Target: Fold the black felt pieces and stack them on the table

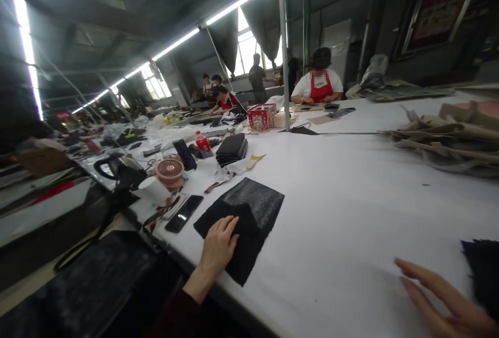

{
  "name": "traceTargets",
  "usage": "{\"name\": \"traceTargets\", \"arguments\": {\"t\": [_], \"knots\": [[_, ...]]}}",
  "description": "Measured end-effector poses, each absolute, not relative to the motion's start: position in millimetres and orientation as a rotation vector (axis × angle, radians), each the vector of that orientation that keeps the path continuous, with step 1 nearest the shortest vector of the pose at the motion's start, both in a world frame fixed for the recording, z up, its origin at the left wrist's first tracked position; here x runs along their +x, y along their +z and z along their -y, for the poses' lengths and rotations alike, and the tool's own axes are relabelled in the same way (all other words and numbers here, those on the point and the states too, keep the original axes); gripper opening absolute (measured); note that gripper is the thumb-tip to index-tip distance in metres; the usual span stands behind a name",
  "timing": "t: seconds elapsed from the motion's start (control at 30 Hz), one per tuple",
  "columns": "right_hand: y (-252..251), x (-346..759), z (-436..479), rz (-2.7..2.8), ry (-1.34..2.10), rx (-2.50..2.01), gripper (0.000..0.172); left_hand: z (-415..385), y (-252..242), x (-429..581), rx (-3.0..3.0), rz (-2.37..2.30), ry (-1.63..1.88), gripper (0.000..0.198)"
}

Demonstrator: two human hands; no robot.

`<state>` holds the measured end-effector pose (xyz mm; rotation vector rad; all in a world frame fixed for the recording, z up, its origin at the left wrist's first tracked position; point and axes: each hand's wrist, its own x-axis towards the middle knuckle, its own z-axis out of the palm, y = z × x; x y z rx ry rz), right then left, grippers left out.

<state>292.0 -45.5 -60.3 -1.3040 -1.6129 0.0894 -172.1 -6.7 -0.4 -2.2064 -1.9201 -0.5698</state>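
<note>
My left hand rests near the table's front edge with its fingers bent and closed on a black fabric piece. Under and behind that piece shows a greyer, speckled dark surface; I cannot tell whether it is a second layer or the same piece folded. At the lower right, my right hand is over the white table, fingers stretched out and apart, holding nothing. Just beyond it, a dark fabric stack with jagged edges is cut off by the frame.
Left of the fabric lie a phone, a white cup, a pink fan and a kettle. Behind are a black stack and a red box. Beige fabric is piled right. A co-worker sits opposite.
</note>
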Motion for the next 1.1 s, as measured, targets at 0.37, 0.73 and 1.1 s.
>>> {"name": "traceTargets", "arguments": {"t": [0.37, 0.73, 1.1], "knots": [[-17.9, 30.9, 14.9, 2.324, 0.32, -0.955, 0.028, 4.0, -11.0, -221.3, -2.089, 2.235, -1.189, 0.044], [-50.8, -7.1, 8.0, 2.209, 0.047, -1.002, 0.029, -15.5, -0.7, -210.4, -2.226, 2.151, -1.324, 0.047], [-48.4, -6.1, 8.6, 2.159, 0.097, -1.003, 0.028, 14.3, -4.0, -258.6, -1.311, 2.243, -1.737, 0.05]]}}
